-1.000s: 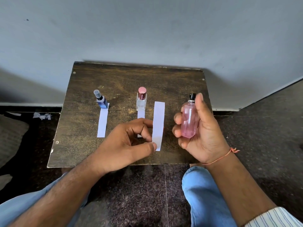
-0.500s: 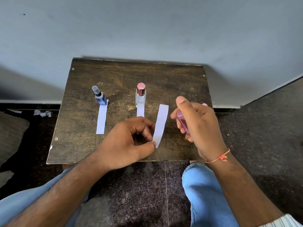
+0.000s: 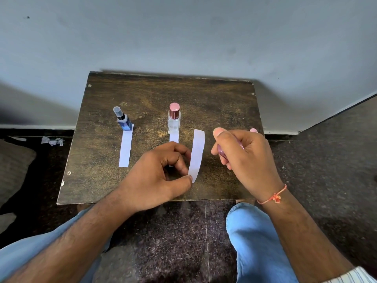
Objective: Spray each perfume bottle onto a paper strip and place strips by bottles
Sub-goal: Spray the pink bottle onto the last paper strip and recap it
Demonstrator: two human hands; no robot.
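The near end of a curved white paper strip [image 3: 196,154] is pinched by the left hand [image 3: 161,178] above the counter's [image 3: 224,94] front edge, its long axis running away toward the wall. Just to its right, a pink translucent perfume bottle [image 3: 221,153] is gripped in the closed right hand [image 3: 244,158], apparently tilted toward the strip. Further back, a blue bottle [image 3: 124,121] and a clear rose-capped bottle [image 3: 174,119] stand with strips already laid.
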